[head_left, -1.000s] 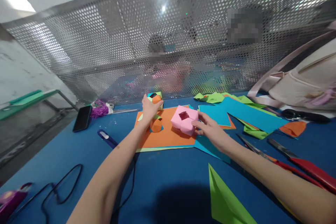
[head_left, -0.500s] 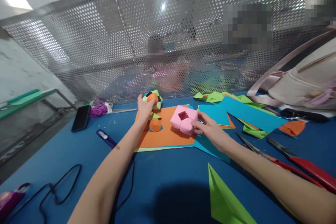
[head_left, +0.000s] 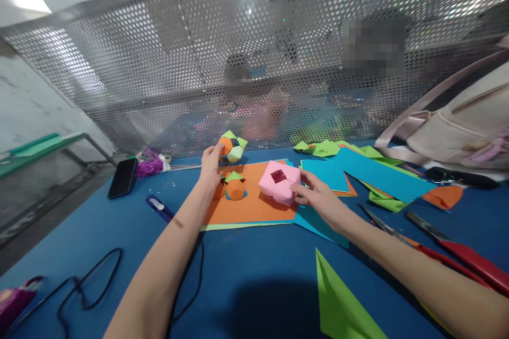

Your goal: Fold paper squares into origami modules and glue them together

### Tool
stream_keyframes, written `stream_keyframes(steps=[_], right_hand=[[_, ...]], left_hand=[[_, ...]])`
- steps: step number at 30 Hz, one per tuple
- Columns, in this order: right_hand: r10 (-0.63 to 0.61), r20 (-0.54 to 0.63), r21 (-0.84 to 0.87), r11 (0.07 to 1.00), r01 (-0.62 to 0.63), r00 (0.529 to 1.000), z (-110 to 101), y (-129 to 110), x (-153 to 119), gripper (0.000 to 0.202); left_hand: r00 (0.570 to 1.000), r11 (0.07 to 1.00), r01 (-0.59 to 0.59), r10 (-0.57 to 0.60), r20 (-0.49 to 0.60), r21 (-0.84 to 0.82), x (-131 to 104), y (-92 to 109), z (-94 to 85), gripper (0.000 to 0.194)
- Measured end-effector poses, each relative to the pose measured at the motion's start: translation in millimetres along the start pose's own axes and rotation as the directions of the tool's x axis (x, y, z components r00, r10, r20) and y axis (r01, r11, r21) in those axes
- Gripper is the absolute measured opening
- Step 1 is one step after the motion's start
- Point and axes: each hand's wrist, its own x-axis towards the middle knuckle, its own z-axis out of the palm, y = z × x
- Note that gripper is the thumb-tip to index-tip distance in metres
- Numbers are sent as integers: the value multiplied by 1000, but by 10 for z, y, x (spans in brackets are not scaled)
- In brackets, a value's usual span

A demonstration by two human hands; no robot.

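Observation:
My left hand (head_left: pixel 210 163) is closed at the edge of an orange paper disc (head_left: pixel 225 145), by the far edge of the paper stack. Folded green paper (head_left: pixel 237 151) with dark patches adjoins the disc; whether they are joined I cannot tell. My right hand (head_left: pixel 314 193) grips the right side of a pink folded-paper box (head_left: pixel 280 183) with an opening on top. The box is over an orange sheet (head_left: pixel 254 212) lying on blue and pale green sheets. Between my hands, another orange disc (head_left: pixel 235 189) with a green folded top rests on that sheet, a further orange piece beside it.
Scissors (head_left: pixel 457 243) with red handles lie at right, near blue paper (head_left: pixel 382 172). A green folded sheet (head_left: pixel 342 296) is in front. At left are a phone (head_left: pixel 122 178), purple string (head_left: pixel 149 164) and a black cord (head_left: pixel 83 286). A perforated metal panel (head_left: pixel 159 63) stands behind.
My left hand has shifted slightly left, and the orange disc with it. The green folded paper now shows to the disc's right. My right hand and the pink box have hardly moved.

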Motion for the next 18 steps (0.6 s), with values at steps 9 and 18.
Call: stream_keyframes(steps=[9, 18], right_hand=[[-8, 15, 4, 1000, 8, 1000, -2, -6, -3, 46], [-27, 14, -13, 1000, 27, 1000, -16, 23, 4, 46]], left_hand=[[994, 993, 111, -111, -24, 24, 59, 45, 33, 34], [939, 933, 340, -332, 86, -113, 80, 130, -41, 31]])
